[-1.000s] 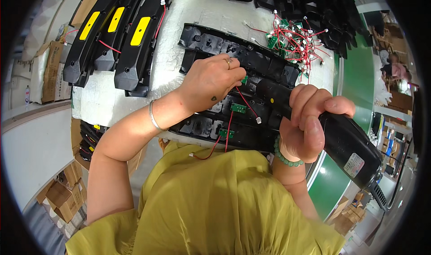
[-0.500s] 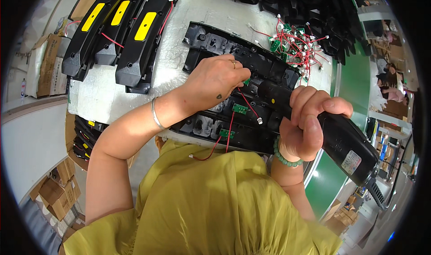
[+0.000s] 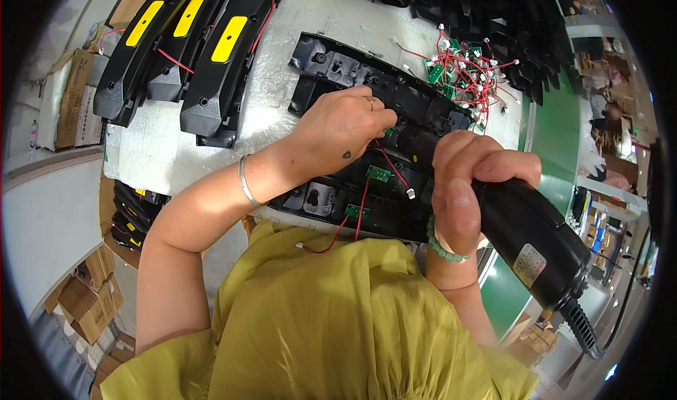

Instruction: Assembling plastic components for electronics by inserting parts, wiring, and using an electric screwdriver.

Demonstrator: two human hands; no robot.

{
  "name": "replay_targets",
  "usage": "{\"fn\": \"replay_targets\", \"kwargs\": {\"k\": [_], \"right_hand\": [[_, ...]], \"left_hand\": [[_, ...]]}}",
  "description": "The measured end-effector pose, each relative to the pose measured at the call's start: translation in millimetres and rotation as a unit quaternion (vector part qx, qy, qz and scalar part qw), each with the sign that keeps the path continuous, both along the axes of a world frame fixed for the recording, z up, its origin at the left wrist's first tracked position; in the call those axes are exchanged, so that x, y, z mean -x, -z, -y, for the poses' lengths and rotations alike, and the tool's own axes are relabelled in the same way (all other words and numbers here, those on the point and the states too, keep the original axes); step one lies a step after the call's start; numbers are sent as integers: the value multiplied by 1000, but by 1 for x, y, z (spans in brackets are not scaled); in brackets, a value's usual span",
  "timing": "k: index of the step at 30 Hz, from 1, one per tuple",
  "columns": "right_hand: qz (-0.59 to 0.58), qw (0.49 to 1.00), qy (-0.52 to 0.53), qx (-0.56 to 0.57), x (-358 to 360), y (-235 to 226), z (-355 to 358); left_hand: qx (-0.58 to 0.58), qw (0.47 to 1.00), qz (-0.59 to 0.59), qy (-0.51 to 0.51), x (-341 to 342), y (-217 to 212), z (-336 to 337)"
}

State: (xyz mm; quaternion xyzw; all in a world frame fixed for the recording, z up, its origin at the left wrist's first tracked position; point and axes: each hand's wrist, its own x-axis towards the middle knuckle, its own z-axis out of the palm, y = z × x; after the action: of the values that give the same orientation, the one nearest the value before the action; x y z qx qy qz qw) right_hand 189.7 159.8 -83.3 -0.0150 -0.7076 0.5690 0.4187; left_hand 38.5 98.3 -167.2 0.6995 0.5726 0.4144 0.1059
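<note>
Workbench [image 3: 176, 153] with a pale padded cover, crowded factory floor behind; cardboard boxes [image 3: 84, 301] stacked low at the person's left, a green belt [image 3: 557, 132] running along the right.

Head view, only one to go on. Black plastic housings [image 3: 367, 139] lie side by side at the near edge, open side up so the inner pockets can be reached. Small green circuit boards [image 3: 379, 174] with red wires [image 3: 363, 213] sit in those pockets; one white plug dangles loose off the near rim.

Left hand [image 3: 345, 132], ring and thin bangle, presses down on the upper housing, fingertips pinched closed at a spot just beside the tool tip, probably steadying a board or a screw, though the fingers hide what they have.

Right hand [image 3: 465, 195], green bead bracelet at the wrist, is wrapped fully round a black power screwdriver [image 3: 529, 238], fist tight, tool nose angled down into the housing beneath the left fingertips. Its coiled cord trails off to the lower right.

Spare boards in a tangle of red wire [image 3: 462, 72] wait on the far side, within reach. Three closed housings with yellow labels [image 3: 204, 54] lie set apart at far left. More black parts [image 3: 493, 12] are heaped along the back.
</note>
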Motion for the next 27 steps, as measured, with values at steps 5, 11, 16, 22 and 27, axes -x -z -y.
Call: {"fn": "replay_targets", "kwargs": {"k": [5, 11, 16, 22, 27], "right_hand": [[5, 998, 67, -2, 7, 5, 7], [-13, 994, 93, 62, -8, -5, -2], [-135, 977, 165, 23, -73, -29, -36], [-45, 930, 362, 45, -132, -10, -35], [-113, 922, 356, 99, -137, 6, -44]], "left_hand": [[-14, 1000, 5, -6, -2, 2, -1], [-22, 1000, 7, 4, -6, 2, -5], [-15, 999, -45, -15, -4, -4, 0], [3, 998, -55, -24, -15, -10, -6], [43, 996, -71, -18, -12, -11, -5]]}}
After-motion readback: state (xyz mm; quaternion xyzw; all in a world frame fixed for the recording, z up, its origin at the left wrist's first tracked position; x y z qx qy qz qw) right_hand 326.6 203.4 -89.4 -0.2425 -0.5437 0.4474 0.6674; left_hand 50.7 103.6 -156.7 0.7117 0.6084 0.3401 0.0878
